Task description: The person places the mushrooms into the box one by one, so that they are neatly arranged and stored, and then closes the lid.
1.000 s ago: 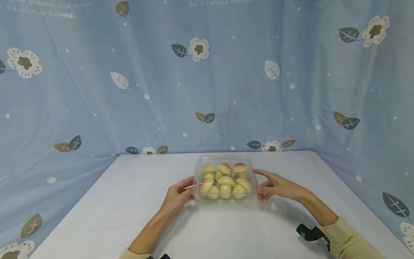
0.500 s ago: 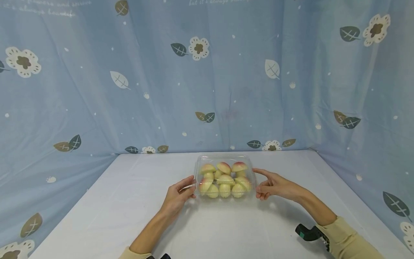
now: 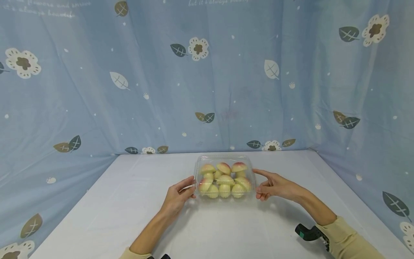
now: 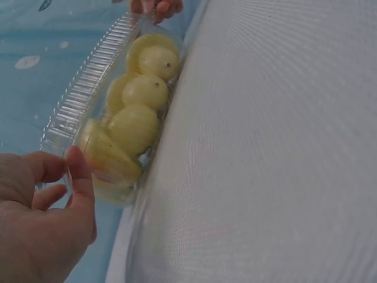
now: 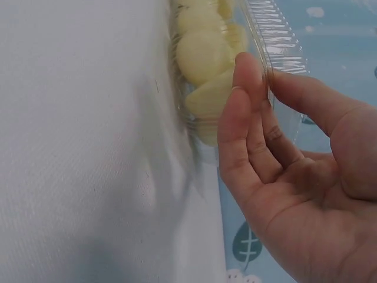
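Note:
A clear plastic clamshell box (image 3: 225, 158) with a ridged rim sits on the white table, its lid down. Several pale yellow, mushroom-shaped pieces with pink blushes (image 3: 225, 181) show through its walls. At the box's left end, my left hand (image 3: 176, 196) pinches the rim between thumb and fingers; the left wrist view shows this hand (image 4: 47, 206) close up. My right hand (image 3: 279, 185) holds the opposite end. In the right wrist view, thumb and fingers of the right hand (image 5: 300, 159) grip the rim, with the index finger stretched along the side in the head view.
A white cloth covers the table (image 3: 226, 230). Behind it and along both sides hangs a blue curtain (image 3: 155, 108) with leaves and flowers. A black device (image 3: 308, 232) is at the right wrist, beside a beige sleeve (image 3: 349, 239).
The box's right end and my right hand have shifted very slightly left since the earliest frame. Both hands keep their hold, and almost nothing differs from half a second ago.

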Action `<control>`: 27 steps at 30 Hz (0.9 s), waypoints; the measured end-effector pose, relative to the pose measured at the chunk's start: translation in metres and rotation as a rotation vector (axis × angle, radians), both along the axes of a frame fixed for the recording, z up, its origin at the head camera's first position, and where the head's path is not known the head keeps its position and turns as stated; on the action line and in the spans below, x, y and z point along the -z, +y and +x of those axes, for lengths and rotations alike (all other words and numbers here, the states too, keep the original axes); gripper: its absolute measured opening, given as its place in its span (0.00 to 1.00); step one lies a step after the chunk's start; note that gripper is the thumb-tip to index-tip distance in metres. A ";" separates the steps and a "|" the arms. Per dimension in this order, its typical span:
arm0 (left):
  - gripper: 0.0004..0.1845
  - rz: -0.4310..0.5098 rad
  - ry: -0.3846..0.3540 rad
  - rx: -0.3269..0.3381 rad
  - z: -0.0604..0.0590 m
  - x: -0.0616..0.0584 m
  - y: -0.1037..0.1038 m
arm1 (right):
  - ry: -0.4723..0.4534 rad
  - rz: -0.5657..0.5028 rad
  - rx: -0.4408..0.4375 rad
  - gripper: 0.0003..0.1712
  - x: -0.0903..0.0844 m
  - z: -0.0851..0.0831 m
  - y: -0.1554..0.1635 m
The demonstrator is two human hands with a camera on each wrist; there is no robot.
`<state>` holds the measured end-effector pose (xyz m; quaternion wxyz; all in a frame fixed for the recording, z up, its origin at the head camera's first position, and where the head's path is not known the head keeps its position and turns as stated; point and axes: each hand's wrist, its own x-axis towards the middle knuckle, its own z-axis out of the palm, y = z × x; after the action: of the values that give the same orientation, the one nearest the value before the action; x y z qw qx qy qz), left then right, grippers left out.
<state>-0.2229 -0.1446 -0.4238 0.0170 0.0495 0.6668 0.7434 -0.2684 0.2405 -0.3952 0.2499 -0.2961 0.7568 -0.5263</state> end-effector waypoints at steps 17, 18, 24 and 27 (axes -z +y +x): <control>0.34 -0.044 -0.017 0.021 -0.002 0.000 -0.003 | 0.012 0.021 0.018 0.45 0.001 0.001 0.004; 0.34 -0.055 -0.016 0.024 -0.002 0.000 -0.003 | 0.016 0.026 0.020 0.44 0.001 0.001 0.005; 0.31 -0.263 0.030 0.060 -0.006 -0.007 -0.012 | 0.118 0.107 0.078 0.40 -0.009 0.003 0.008; 0.29 -0.526 0.150 0.018 -0.011 -0.016 -0.019 | 0.240 0.195 0.189 0.39 -0.019 0.004 0.008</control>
<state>-0.2337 -0.1639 -0.4082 -0.0137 0.1042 0.8359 0.5387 -0.2639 0.2485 -0.3757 0.1347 -0.2585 0.8532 -0.4325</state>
